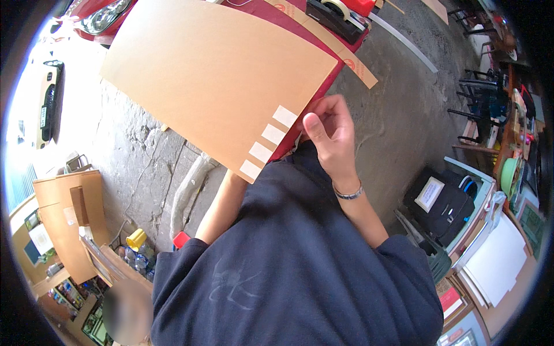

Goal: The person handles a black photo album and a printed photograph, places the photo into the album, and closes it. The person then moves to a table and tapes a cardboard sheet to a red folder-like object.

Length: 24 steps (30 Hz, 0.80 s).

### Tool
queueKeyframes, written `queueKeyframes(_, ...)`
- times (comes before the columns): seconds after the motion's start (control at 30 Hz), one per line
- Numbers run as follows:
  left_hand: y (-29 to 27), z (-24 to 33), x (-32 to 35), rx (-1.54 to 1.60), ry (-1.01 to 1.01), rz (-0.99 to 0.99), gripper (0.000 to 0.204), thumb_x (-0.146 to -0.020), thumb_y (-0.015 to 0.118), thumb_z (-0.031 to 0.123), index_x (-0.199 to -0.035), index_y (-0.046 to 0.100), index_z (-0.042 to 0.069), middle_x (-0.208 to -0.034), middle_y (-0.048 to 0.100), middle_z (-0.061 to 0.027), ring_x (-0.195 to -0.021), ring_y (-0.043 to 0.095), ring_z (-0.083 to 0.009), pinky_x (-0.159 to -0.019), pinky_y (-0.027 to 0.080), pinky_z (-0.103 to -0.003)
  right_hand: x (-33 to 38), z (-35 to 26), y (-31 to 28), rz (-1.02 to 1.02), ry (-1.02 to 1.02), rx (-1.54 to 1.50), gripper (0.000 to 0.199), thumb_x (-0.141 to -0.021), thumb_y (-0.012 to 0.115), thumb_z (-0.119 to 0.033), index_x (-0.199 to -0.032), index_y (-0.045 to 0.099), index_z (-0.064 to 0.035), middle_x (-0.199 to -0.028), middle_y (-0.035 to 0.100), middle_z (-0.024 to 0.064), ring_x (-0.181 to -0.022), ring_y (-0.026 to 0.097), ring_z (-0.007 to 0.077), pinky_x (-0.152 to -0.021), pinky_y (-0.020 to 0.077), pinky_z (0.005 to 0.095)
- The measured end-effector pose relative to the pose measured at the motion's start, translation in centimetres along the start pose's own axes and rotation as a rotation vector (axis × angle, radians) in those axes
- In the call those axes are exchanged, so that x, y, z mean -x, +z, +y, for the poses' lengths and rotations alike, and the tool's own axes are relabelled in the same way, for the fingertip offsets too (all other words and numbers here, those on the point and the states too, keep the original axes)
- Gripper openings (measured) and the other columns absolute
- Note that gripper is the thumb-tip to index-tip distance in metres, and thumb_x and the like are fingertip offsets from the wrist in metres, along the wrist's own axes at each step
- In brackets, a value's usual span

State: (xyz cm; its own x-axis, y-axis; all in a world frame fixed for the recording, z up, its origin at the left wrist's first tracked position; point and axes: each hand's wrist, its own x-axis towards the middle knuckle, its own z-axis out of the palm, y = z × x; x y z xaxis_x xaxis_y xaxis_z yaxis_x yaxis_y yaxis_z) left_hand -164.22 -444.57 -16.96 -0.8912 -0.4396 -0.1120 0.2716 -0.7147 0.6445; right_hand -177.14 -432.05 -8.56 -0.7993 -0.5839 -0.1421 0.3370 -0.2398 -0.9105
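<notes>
A large brown cardboard sheet (pixel 213 75) spreads out in front of me, with its near corner by my shirt. Several short pale strips of tape (pixel 272 134) sit in a row along its near right edge. My right hand (pixel 332 135) is beside that edge, thumb up and fingers curled in; what they hold, if anything, is hidden. My left forearm reaches under the sheet's near corner, and the sheet hides my left hand. Beneath the sheet shows a red tabletop (pixel 329 83).
On the table's far right corner stands a black tape dispenser (pixel 334 20). A long cardboard strip (pixel 358 69) juts past the table edge. To the right are a black bag (pixel 441 205) and stacked chairs (pixel 485 98). Cardboard panels (pixel 69 213) lean at the left; a red car (pixel 98 23) is beyond.
</notes>
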Motion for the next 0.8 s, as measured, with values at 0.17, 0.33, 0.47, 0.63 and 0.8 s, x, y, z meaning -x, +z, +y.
queueKeyframes(0.17, -0.2, -0.6, -0.3, 0.023, 0.016, -0.013, 0.054, -0.100, 0.051, 0.036, -0.139, 0.044, 0.000, -0.131, 0.057, -0.0175, -0.113, 0.061, -0.0255, -0.089, 0.057, -0.036, -1.4, -1.3, 1.2, -0.006, -0.275, 0.592, 0.045, -0.082, 0.078, -0.012, -0.099, 0.036, -0.0074, -0.088, 0.047, 0.0023, -0.071, 0.050, 0.0057, -0.065, 0.0461, 0.0206)
queueKeyframes(0.33, -0.1, -1.0, -0.4, 0.033, 0.045, -0.006, 0.055, -0.100, 0.050, 0.037, -0.140, 0.043, 0.000, -0.132, 0.056, -0.0174, -0.114, 0.061, -0.0255, -0.089, 0.057, -0.036, -1.6, -1.7, 3.0, 0.094, -0.219, 0.631, 0.052, -0.080, 0.082, -0.012, -0.100, 0.034, -0.0084, -0.087, 0.048, 0.0029, -0.069, 0.051, 0.0057, -0.064, 0.0471, 0.0206)
queueKeyframes(0.47, -0.2, -1.3, -0.3, 0.037, 0.061, -0.001, 0.055, -0.100, 0.050, 0.037, -0.140, 0.043, 0.000, -0.133, 0.056, -0.0174, -0.114, 0.061, -0.0256, -0.089, 0.057, -0.037, -1.3, -1.8, 3.0, 0.039, -0.202, 0.460, 0.059, -0.076, 0.087, -0.020, -0.100, 0.034, -0.0065, -0.087, 0.045, 0.0045, -0.074, 0.049, 0.0094, -0.063, 0.0467, 0.0273)
queueKeyframes(0.63, -2.4, -2.2, -0.2, 0.123, 0.074, -0.073, 0.055, -0.101, 0.048, 0.037, -0.142, 0.040, 0.001, -0.135, 0.054, -0.0171, -0.116, 0.060, -0.0256, -0.091, 0.056, -0.037, -1.0, -1.5, 0.6, -0.030, -0.251, 0.298, 0.044, -0.086, 0.076, -0.014, -0.105, 0.037, -0.0073, -0.091, 0.050, 0.0033, -0.076, 0.050, 0.0077, -0.067, 0.0467, 0.0237)
queueKeyframes(0.8, -4.6, -2.4, 0.8, 0.233, 0.047, -0.053, 0.058, -0.101, 0.045, 0.038, -0.146, 0.035, 0.003, -0.142, 0.049, -0.0159, -0.123, 0.056, -0.0261, -0.097, 0.053, -0.040, -1.4, -1.5, -2.8, 0.042, -0.222, 0.432, 0.025, -0.093, 0.068, -0.014, -0.103, 0.047, -0.0049, -0.090, 0.053, 0.0022, -0.073, 0.050, 0.0071, -0.067, 0.0460, 0.0222)
